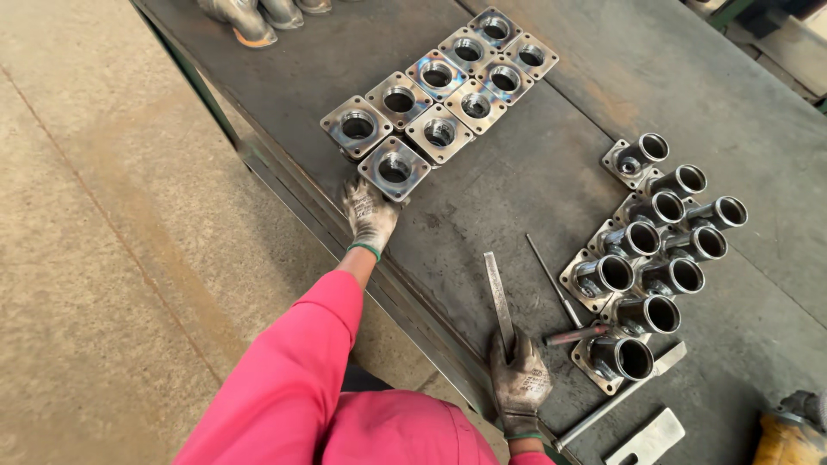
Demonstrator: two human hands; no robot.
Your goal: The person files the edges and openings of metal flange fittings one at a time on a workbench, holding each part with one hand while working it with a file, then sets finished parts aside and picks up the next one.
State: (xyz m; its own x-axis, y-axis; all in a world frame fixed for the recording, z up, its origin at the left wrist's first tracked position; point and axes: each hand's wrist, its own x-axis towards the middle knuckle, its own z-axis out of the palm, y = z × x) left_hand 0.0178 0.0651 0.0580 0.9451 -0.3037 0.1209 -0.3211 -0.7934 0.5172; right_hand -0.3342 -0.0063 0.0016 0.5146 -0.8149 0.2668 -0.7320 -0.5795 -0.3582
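Note:
My left hand (369,211), in a dirty work glove, rests on the dark steel workbench (551,155) and touches the nearest square metal flange (394,168). That flange belongs to a double row of several square flanges (448,86) with round bores, standing flat side up. My right hand (519,379), also gloved, grips the lower end of a long flat metal file (499,297) that lies on the bench and points away from me. Right of the file lie several flanged pipe stubs (659,258) on their sides, their open ends facing me.
A thin metal rod (551,277) and a red-tipped marker (575,334) lie between the file and the pipe stubs. A long steel bar (618,396) and a flat metal plate (646,437) sit at the near right. A yellow power tool (788,430) shows at the bottom right corner. Concrete floor (95,258) lies left.

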